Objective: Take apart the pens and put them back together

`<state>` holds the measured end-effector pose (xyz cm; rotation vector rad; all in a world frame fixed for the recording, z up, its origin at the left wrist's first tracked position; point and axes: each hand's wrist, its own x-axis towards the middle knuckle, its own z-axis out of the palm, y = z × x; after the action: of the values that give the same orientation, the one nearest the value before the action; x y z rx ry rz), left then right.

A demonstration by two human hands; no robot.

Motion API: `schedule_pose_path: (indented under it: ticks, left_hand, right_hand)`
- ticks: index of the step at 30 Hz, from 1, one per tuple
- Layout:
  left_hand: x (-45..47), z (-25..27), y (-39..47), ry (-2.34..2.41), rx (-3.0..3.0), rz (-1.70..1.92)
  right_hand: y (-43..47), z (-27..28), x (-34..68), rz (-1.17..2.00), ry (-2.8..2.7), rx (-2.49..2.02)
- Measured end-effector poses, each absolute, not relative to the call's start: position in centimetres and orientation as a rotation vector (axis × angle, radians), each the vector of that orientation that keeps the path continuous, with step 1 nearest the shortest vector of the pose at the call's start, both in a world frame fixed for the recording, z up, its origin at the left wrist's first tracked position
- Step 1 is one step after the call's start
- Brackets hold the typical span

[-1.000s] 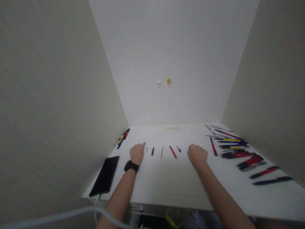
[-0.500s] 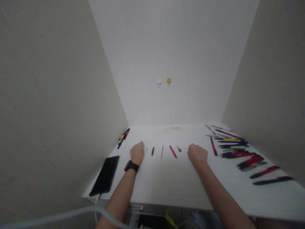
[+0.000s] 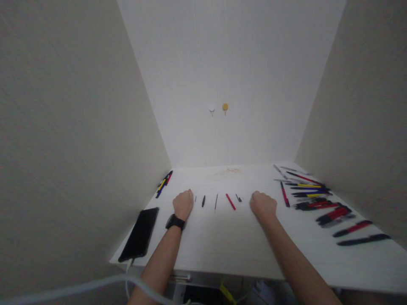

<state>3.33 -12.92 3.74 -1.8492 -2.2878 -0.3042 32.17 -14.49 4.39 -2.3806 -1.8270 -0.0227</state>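
Observation:
My left hand (image 3: 183, 204), with a black watch (image 3: 174, 221) at the wrist, rests on the white table as a fist. My right hand (image 3: 263, 204) also lies closed on the table, with nothing showing in it. Between the two fists is a row of pen parts: a tiny thin piece like a spring (image 3: 195, 198) nearest my left hand, a black tapered pen grip (image 3: 203, 201), a slim dark refill (image 3: 216, 201), a red pen barrel (image 3: 230, 201) lying slanted, and a small black clip piece (image 3: 238, 198) nearest my right hand. Neither hand touches them.
Many pens (image 3: 330, 207) in red, black, blue and yellow spread along the right side. A small bunch of pens (image 3: 164, 184) lies at the left wall. A black phone (image 3: 140, 235) with a white cable (image 3: 95, 283) sits front left. Two hooks (image 3: 225, 107) are on the back wall.

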Motion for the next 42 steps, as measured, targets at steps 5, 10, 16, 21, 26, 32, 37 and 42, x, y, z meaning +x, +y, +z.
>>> schedule_pose_path:
  ticks: [5, 10, 16, 21, 26, 32, 37, 42]
  left_hand:
    - [4.1, 4.5, -13.2, -2.262, -1.853, -0.397]
    - [5.6, 5.6, -13.5, -1.810, -2.250, -0.685]
    - [7.1, 5.9, -14.2, -1.311, -2.572, -0.561]
    - [7.4, 6.1, -14.6, -1.268, -2.557, -0.460]
    - [7.5, 5.9, -14.6, -1.314, -2.547, -0.400]
    - [7.6, 5.4, -14.3, -1.336, -2.565, -0.380]
    - [7.4, 5.0, -14.0, -1.322, -2.591, -0.409]
    - [7.2, 4.8, -13.9, -1.320, -2.600, -0.516]
  right_hand:
    - [-14.6, 4.5, 32.2, -0.002, -1.831, -2.381]
    - [-14.5, 4.5, 32.2, 0.011, -1.831, -2.388]
    - [-14.4, 4.7, 32.2, 0.055, -1.818, -2.410]
    - [-14.2, 4.9, 31.9, 0.066, -1.818, -2.311]
    - [-14.0, 4.8, 31.6, 0.121, -1.827, -2.157]
    - [-14.2, 4.9, 31.5, 0.205, -1.836, -2.092]
    - [-14.2, 4.6, 31.5, 0.180, -1.853, -2.082]
    - [-14.1, 4.3, 31.6, 0.094, -1.926, -2.086]
